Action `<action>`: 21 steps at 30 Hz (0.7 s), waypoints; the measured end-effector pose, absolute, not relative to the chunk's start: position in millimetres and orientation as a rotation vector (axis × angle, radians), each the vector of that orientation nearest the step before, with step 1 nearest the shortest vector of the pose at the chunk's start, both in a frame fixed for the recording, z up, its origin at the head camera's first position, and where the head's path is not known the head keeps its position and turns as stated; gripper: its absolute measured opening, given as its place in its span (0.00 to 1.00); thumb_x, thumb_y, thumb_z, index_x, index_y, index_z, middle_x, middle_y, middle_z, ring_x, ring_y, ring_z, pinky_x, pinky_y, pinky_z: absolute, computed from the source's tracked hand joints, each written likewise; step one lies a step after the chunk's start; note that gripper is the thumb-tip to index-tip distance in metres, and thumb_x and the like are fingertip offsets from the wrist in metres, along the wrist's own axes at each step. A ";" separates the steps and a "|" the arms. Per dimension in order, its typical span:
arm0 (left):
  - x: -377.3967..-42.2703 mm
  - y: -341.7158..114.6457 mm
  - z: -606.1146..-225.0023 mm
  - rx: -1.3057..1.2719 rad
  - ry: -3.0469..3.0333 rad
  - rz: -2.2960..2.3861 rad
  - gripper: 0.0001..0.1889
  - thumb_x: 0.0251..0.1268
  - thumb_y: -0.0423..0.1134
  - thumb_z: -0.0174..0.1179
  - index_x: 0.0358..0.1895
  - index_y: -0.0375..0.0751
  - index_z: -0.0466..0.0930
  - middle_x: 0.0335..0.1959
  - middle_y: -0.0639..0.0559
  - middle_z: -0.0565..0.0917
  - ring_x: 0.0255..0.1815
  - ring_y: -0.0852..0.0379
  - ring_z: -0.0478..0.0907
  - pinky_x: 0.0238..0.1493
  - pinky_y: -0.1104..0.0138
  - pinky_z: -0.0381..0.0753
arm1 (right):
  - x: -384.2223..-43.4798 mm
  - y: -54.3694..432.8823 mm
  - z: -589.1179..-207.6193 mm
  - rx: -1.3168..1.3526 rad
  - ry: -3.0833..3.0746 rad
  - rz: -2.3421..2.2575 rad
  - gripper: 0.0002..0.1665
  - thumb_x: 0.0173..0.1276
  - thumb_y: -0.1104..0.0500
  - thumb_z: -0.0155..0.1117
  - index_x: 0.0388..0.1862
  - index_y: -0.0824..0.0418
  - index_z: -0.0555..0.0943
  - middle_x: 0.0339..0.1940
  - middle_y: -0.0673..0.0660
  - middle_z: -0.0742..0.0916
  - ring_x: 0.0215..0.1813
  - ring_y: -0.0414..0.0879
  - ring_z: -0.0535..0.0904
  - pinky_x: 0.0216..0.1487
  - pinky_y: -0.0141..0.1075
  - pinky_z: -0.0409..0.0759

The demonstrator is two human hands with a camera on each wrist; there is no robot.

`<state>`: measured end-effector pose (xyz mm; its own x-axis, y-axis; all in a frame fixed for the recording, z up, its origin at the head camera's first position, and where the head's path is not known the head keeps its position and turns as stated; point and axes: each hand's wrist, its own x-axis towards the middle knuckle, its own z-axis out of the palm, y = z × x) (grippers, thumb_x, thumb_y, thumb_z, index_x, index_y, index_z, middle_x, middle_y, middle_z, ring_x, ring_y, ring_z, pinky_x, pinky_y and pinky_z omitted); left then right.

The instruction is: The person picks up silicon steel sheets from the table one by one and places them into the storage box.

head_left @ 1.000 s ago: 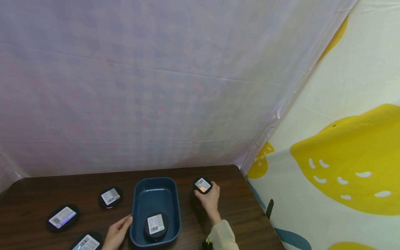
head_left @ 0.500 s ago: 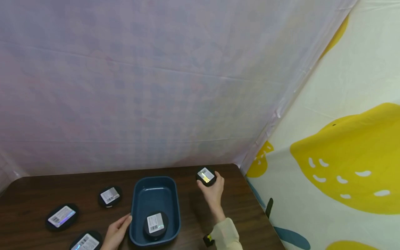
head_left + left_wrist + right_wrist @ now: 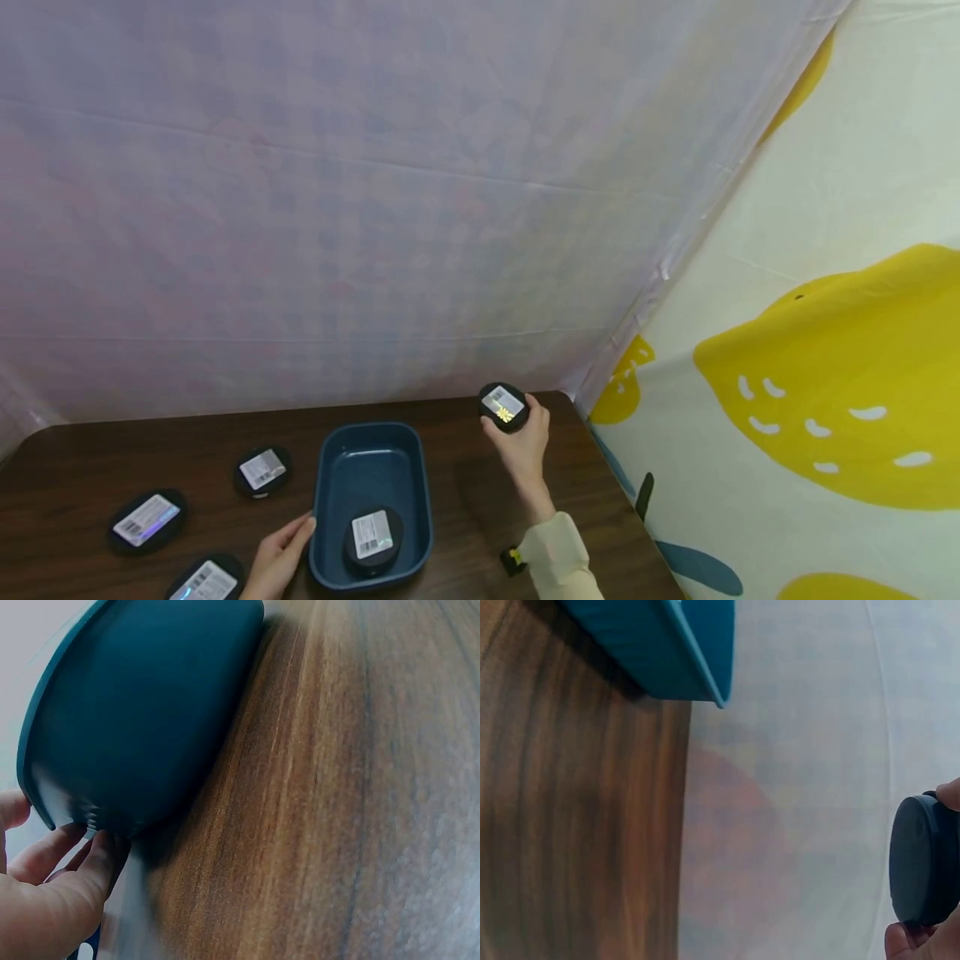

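Note:
My right hand (image 3: 525, 442) grips a round black container (image 3: 504, 405) by its sides, raised above the table's back right part. A white barcode label with a gold reflection shows on its top face. In the right wrist view the container (image 3: 915, 861) is seen from its plain dark side, between thumb and fingers. My left hand (image 3: 279, 557) pinches the left edge of a deep blue rectangular tray (image 3: 427, 500). The left wrist view has its fingers (image 3: 94, 862) against the tray's outer wall (image 3: 135, 712). Inside the tray, toward the front, lies another round black container (image 3: 372, 540), label up.
Left of the tray, more labelled black containers lie on the brown wooden table (image 3: 465, 517): one near the back (image 3: 262, 472), one farther left (image 3: 147, 522), one at the front (image 3: 206, 581). A pale curtain (image 3: 337, 250) hangs behind, a lemon-patterned cloth (image 3: 825, 400) at right.
My right hand has moved up, back and to the right with the black container, away from the tray. The left hand and the tray have stayed in place.

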<state>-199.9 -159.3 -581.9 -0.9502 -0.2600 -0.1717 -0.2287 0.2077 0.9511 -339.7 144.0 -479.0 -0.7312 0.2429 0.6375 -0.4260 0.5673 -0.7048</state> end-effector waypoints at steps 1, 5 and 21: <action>-200.1 -159.1 -581.9 0.495 -2.422 -1.901 0.27 0.74 0.45 0.45 0.62 0.20 0.64 0.61 0.28 0.68 0.64 0.35 0.63 0.63 0.48 0.64 | -339.6 144.9 -476.1 0.148 -2.083 1.188 0.46 0.36 0.57 0.81 0.54 0.74 0.71 0.44 0.67 0.76 0.46 0.61 0.74 0.49 0.52 0.74; -200.4 -158.8 -581.4 0.492 -2.425 -1.905 0.28 0.74 0.45 0.44 0.62 0.20 0.63 0.61 0.28 0.68 0.64 0.34 0.63 0.63 0.47 0.64 | -338.3 148.1 -465.1 0.150 -2.083 1.197 0.45 0.36 0.57 0.81 0.54 0.74 0.72 0.45 0.67 0.76 0.46 0.61 0.74 0.50 0.52 0.74; -199.9 -159.2 -582.3 0.485 -2.436 -1.884 0.27 0.74 0.45 0.44 0.62 0.21 0.65 0.60 0.30 0.69 0.63 0.37 0.65 0.62 0.50 0.66 | -337.2 154.0 -450.5 0.110 -2.096 1.220 0.44 0.36 0.56 0.81 0.53 0.72 0.73 0.45 0.67 0.77 0.47 0.60 0.73 0.51 0.51 0.73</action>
